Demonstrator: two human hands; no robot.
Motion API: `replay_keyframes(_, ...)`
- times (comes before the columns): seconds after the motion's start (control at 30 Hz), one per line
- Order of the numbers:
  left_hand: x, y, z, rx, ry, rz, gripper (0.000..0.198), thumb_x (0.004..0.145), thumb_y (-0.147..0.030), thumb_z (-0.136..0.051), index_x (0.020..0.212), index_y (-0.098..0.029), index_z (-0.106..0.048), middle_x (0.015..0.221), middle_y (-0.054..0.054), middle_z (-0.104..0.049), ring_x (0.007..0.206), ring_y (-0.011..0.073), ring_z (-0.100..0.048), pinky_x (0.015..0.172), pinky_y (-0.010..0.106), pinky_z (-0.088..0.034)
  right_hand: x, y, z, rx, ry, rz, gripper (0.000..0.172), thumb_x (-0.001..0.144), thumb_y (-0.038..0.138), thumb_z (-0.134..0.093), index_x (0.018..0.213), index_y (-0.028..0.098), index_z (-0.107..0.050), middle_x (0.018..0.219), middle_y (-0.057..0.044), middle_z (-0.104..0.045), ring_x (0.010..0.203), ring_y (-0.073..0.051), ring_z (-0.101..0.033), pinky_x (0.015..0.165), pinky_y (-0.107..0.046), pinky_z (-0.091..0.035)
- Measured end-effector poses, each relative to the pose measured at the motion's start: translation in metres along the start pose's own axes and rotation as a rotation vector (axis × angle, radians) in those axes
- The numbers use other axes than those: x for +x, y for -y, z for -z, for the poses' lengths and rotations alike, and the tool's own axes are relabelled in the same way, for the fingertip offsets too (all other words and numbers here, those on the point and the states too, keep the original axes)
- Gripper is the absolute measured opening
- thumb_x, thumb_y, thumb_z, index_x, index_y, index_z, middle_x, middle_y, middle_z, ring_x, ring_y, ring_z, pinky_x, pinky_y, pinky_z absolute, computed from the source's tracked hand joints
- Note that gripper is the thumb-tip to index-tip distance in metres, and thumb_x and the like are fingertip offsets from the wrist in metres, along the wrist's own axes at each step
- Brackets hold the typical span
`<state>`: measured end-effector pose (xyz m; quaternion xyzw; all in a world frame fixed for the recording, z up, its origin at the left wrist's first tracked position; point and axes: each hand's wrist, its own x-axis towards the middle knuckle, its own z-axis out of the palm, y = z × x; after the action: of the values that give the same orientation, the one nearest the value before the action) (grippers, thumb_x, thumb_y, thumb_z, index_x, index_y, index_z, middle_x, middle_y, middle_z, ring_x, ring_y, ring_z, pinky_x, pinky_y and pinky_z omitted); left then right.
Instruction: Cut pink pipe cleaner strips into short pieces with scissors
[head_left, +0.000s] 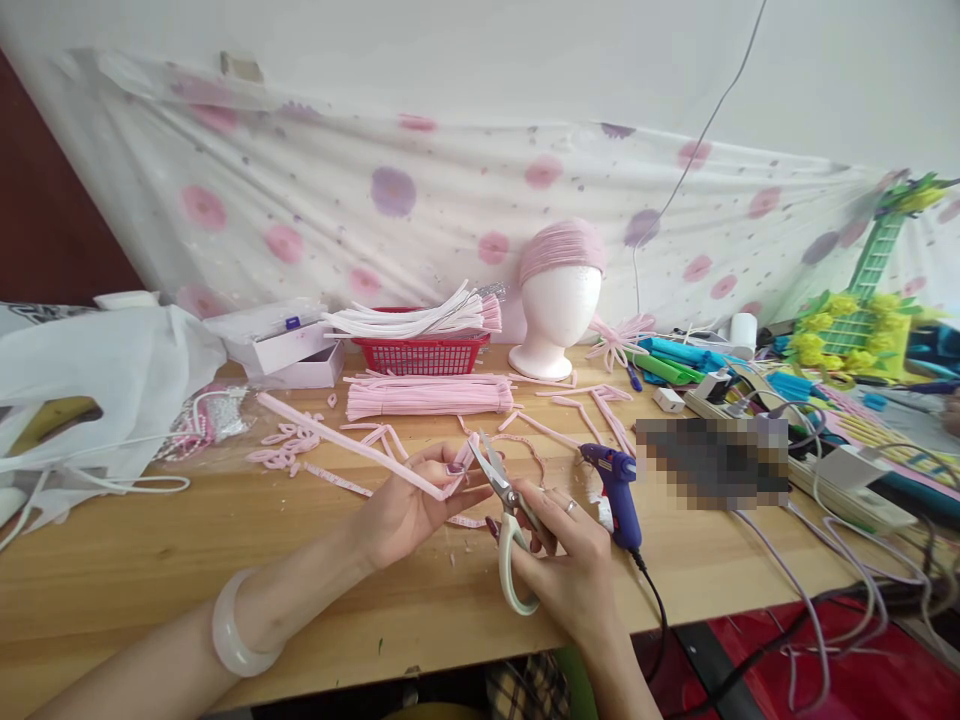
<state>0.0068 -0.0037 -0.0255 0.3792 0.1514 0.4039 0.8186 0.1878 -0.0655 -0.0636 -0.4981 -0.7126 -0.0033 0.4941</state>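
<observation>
bright even daylight, soft shadows, wide-angle edge distortion

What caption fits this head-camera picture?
The left hand holds a pink pipe cleaner; the right hand holds open scissors.

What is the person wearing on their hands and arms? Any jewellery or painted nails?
Both forearms are bare, with no sleeves. The left hand has a thick, smooth, milky-white bangle round its wrist. The right hand wears a thin silvery ring on one finger. The fingernails are painted a dark purplish colour. No gloves or watch show.
</observation>
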Motion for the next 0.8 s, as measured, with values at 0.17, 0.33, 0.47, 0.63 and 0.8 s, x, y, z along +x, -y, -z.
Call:
replay_keyframes(0.17, 0.000, -0.002, 0.006, -0.040, 0.041, -0.013, 0.006, 0.073, -0.012, -0.065, 0.070, -0.017, -0.065, 0.100, 0.005, -0.073, 0.111, 0.0242, -0.064, 0.107, 0.042, -0.041, 0.000, -0.001, 0.000, -0.024, 0.007, 0.015, 0.024, 0.083, 0.022, -0.062, 0.106, 0.019, -0.066, 0.062, 0.001, -0.058, 0.051, -0.012, -0.048, 0.047, -0.024, -0.040)
replay_keyframes(0.33, 0.000, -0.003, 0.007, -0.066, 0.081, -0.015, 0.009, 0.075, -0.009, -0.061, 0.073, -0.016, -0.068, 0.116, 0.008, -0.071, 0.113, 0.0242, -0.063, 0.105, 0.041, -0.043, -0.001, -0.001, 0.001, -0.033, 0.054, 0.040, 0.019, 0.084, 0.024, -0.063, 0.103, 0.021, -0.066, 0.063, 0.001, -0.058, 0.052, -0.013, -0.049, 0.051, -0.025, -0.042)
replay_keyframes(0.47, -0.001, -0.002, 0.006, -0.069, 0.101, -0.013, 0.013, 0.075, -0.007, -0.059, 0.074, -0.015, -0.069, 0.116, 0.007, -0.071, 0.112, 0.0237, -0.064, 0.106, 0.042, -0.044, -0.001, -0.002, 0.000, -0.037, 0.046, 0.055, 0.019, 0.085, 0.022, -0.063, 0.104, 0.020, -0.065, 0.063, 0.001, -0.059, 0.053, -0.013, -0.050, 0.054, -0.025, -0.042)
replay_keyframes(0.63, -0.001, -0.003, 0.008, -0.063, 0.114, -0.001, 0.015, 0.077, -0.007, -0.058, 0.071, -0.015, -0.068, 0.116, 0.006, -0.070, 0.111, 0.0235, -0.064, 0.107, 0.043, -0.043, 0.000, -0.004, 0.000, -0.038, 0.042, 0.066, 0.018, 0.085, 0.020, -0.063, 0.103, 0.019, -0.065, 0.062, 0.002, -0.058, 0.053, -0.013, -0.049, 0.055, -0.025, -0.041)
replay_keyframes(0.8, 0.001, -0.002, 0.012, -0.050, 0.106, -0.009, 0.012, 0.077, -0.007, -0.059, 0.074, -0.014, -0.069, 0.117, 0.008, -0.070, 0.114, 0.0264, -0.063, 0.105, 0.045, -0.044, -0.002, -0.004, 0.000, -0.031, 0.047, 0.063, 0.017, 0.085, 0.019, -0.063, 0.101, 0.018, -0.065, 0.062, 0.002, -0.056, 0.055, -0.013, -0.049, 0.055, -0.024, -0.041)
